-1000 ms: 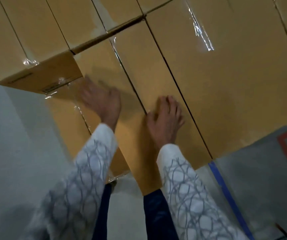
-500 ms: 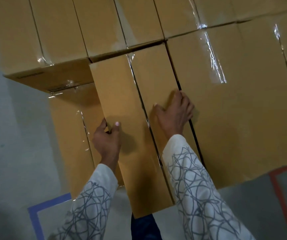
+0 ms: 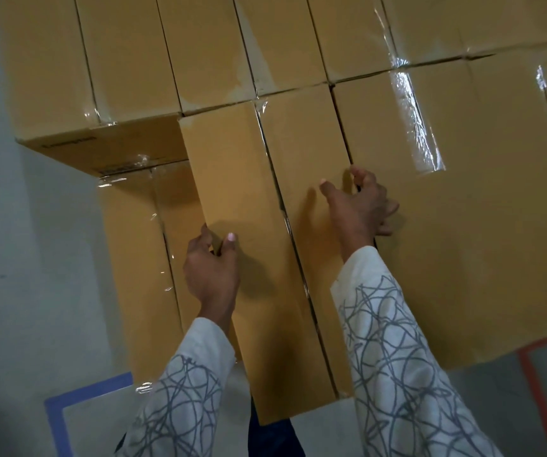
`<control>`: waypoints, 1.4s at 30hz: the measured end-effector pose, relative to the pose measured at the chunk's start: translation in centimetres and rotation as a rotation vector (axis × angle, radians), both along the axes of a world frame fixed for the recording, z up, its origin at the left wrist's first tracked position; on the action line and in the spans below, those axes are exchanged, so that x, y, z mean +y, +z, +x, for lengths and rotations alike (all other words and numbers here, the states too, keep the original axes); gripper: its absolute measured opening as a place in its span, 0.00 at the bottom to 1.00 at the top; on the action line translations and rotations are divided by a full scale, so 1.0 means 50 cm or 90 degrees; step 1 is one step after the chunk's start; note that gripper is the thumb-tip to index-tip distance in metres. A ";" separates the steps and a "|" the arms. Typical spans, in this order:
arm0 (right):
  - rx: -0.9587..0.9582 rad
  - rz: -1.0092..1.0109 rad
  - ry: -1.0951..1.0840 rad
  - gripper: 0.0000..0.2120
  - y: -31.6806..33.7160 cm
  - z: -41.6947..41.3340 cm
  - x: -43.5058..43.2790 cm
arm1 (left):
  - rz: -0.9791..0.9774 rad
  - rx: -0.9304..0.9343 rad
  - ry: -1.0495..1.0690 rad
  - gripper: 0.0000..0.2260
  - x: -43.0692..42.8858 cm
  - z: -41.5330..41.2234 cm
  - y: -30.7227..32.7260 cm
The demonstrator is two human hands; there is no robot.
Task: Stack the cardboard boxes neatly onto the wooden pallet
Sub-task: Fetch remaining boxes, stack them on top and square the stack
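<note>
A tan cardboard box [image 3: 265,199], taped down its centre seam, lies on top of the stack in front of me. My left hand [image 3: 211,268] grips its left edge, thumb on top and fingers over the side. At the box's right edge my right hand [image 3: 359,206] curls its fingers into the gap beside the neighbouring large box [image 3: 470,225]. More tan boxes [image 3: 199,51] fill the row behind it. A lower box [image 3: 137,258] sits to the left, one layer down. The wooden pallet is hidden under the boxes.
Grey floor [image 3: 28,258] lies to the left and below. Blue tape [image 3: 84,395] marks a rectangle on the floor at bottom left, and orange tape [image 3: 539,384] runs at bottom right. A box with a printed label [image 3: 100,146] overhangs at the left.
My left hand went from lying flat to gripping the box's left edge. My right hand moved from the top to its right edge, fingers now in the gap. My view moved back.
</note>
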State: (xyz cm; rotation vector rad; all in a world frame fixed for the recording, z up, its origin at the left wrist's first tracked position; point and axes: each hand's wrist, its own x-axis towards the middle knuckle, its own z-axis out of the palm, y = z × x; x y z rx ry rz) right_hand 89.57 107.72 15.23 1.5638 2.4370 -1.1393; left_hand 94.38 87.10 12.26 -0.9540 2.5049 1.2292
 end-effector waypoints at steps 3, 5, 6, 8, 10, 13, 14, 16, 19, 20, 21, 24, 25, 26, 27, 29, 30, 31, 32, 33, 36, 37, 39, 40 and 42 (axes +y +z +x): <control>-0.039 0.022 0.074 0.31 -0.005 -0.004 -0.004 | -0.003 -0.002 -0.040 0.25 0.000 -0.008 0.000; -0.030 0.019 0.124 0.32 -0.013 0.002 -0.011 | -0.003 -0.007 -0.048 0.25 0.004 -0.016 0.005; -0.033 0.029 0.150 0.33 -0.017 0.009 -0.014 | -0.010 -0.012 -0.055 0.25 0.006 -0.019 0.006; -0.050 0.049 0.198 0.35 -0.022 0.024 -0.022 | -0.038 -0.029 -0.076 0.26 0.011 -0.019 0.008; -0.063 0.061 0.236 0.37 -0.023 0.039 -0.030 | -0.047 -0.038 -0.102 0.28 0.015 -0.013 0.010; -0.085 0.073 0.286 0.38 -0.023 0.053 -0.034 | -0.045 -0.038 -0.135 0.30 0.019 -0.008 0.006; -0.097 0.070 0.302 0.38 -0.022 0.056 -0.035 | -0.045 -0.041 -0.143 0.31 0.018 -0.007 0.006; -0.097 0.060 0.328 0.38 -0.016 0.065 -0.038 | -0.036 -0.049 -0.161 0.32 0.013 -0.005 0.008; -0.018 0.046 0.276 0.32 0.001 0.102 -0.053 | -0.016 -0.071 -0.191 0.36 0.002 0.003 0.010; 0.008 0.048 0.247 0.31 0.008 0.124 -0.063 | -0.033 -0.086 -0.205 0.37 -0.001 0.006 0.013; 0.026 0.051 0.224 0.29 0.014 0.150 -0.077 | -0.071 -0.090 -0.233 0.39 -0.001 0.013 0.017; 0.047 0.069 0.167 0.27 0.025 0.253 -0.112 | -0.185 0.027 -0.421 0.39 0.024 0.072 0.039; 0.042 0.081 0.142 0.26 0.025 0.297 -0.122 | -0.192 0.070 -0.509 0.38 0.042 0.107 0.045; 0.034 0.094 0.105 0.26 0.025 0.343 -0.131 | -0.189 0.095 -0.599 0.36 0.061 0.147 0.047; 0.025 0.105 0.055 0.26 0.025 0.388 -0.141 | -0.187 0.107 -0.683 0.34 0.079 0.187 0.048; -0.003 0.104 -0.088 0.28 0.026 0.468 -0.157 | -0.173 0.118 -0.830 0.30 0.106 0.262 0.042; -0.018 0.091 -0.176 0.29 0.026 0.503 -0.164 | -0.159 0.126 -0.900 0.29 0.114 0.293 0.037; -0.027 0.072 -0.267 0.30 0.026 0.536 -0.167 | -0.146 0.139 -0.969 0.29 0.120 0.320 0.031; -0.027 0.043 -0.353 0.31 0.023 0.565 -0.168 | -0.137 0.157 -1.027 0.29 0.125 0.342 0.024; -0.015 0.003 -0.428 0.31 0.021 0.587 -0.168 | -0.133 0.177 -1.076 0.30 0.129 0.359 0.015; 0.078 -0.129 -0.558 0.28 0.010 0.625 -0.162 | -0.166 0.213 -1.183 0.35 0.143 0.378 -0.010; 0.112 -0.165 -0.581 0.27 0.005 0.626 -0.159 | -0.187 0.219 -1.206 0.37 0.148 0.376 -0.018; 0.173 -0.228 -0.613 0.25 -0.003 0.615 -0.151 | -0.227 0.234 -1.237 0.40 0.157 0.369 -0.030; 0.198 -0.252 -0.626 0.25 -0.008 0.610 -0.149 | -0.236 0.248 -1.243 0.40 0.159 0.364 -0.033; 0.216 -0.266 -0.630 0.26 -0.020 0.600 -0.147 | -0.237 0.271 -1.249 0.39 0.159 0.359 -0.038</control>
